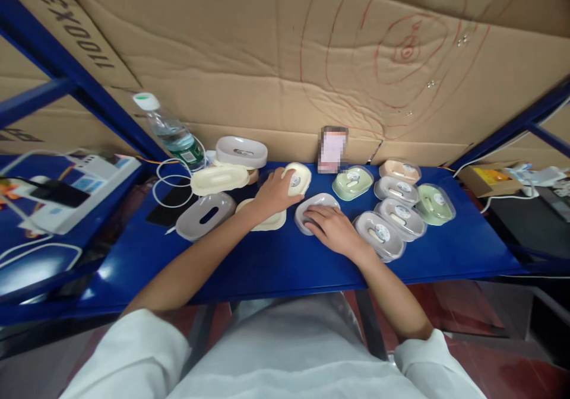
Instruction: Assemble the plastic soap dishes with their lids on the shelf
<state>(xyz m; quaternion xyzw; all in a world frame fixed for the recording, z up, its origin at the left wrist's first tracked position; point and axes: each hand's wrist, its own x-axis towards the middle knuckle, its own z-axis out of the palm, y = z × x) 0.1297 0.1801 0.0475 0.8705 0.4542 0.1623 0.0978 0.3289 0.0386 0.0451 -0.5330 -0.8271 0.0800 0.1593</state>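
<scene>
My left hand (276, 192) is closed around a cream soap box (300, 178), its thumb along the near edge and a round label on top. Just to the right, my right hand (333, 228) lies over a grey soap box (319, 200), fingers bent across its top and thumb on the near side. Part of that box is hidden beneath the palm. Under my left wrist sits a cream soap dish piece (274, 221), partly covered. A grey soap dish (218, 204) with an oval slot is left of my forearm.
Several labelled soap boxes with clear lids, such as a green one (353, 183) and a grey one (380, 234), stand on the right. At back left are a cream tray (219, 179), a grey dish (243, 151) and a water bottle (176, 135). A phone (332, 149) leans against the cardboard (214, 48).
</scene>
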